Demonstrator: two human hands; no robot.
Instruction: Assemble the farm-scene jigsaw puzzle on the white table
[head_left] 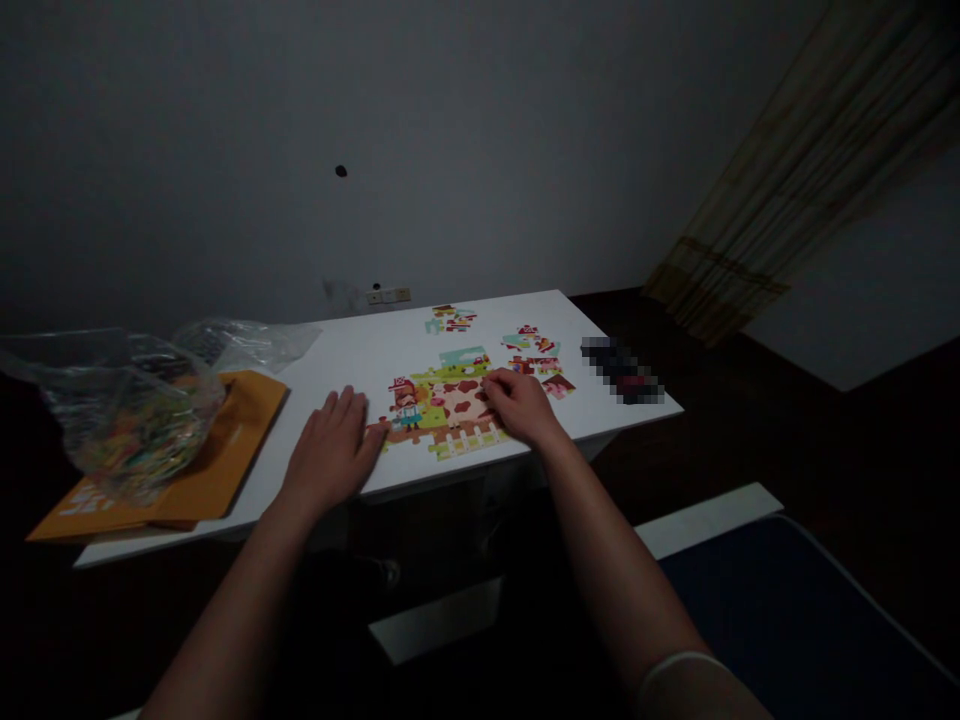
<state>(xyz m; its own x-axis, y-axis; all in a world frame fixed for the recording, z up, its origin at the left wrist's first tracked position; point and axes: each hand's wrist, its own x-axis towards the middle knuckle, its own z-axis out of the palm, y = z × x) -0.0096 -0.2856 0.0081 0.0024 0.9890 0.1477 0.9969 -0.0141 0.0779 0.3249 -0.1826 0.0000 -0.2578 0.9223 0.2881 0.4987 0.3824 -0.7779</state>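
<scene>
A partly joined jigsaw puzzle (457, 403) lies on the white table, showing a farmer figure, a brown-spotted cow and a white fence. Over its right side rests my right hand (519, 405), fingers curled and pinched together at the cow; whatever is between the fingertips is hidden. My left hand (330, 450) lies flat on the table left of the puzzle, fingers stretched, thumb close to the puzzle's left edge. Loose puzzle pieces (534, 342) are scattered beyond and right of my right hand. Another few pieces (451, 319) lie near the table's back edge.
A clear plastic bag (150, 430) with colourful pieces sits on an orange envelope (255, 400) at the table's left. Another crumpled clear bag (247, 343) is behind. A pixelated dark object (622, 370) lies by the right edge. A wall stands behind the table (360, 345).
</scene>
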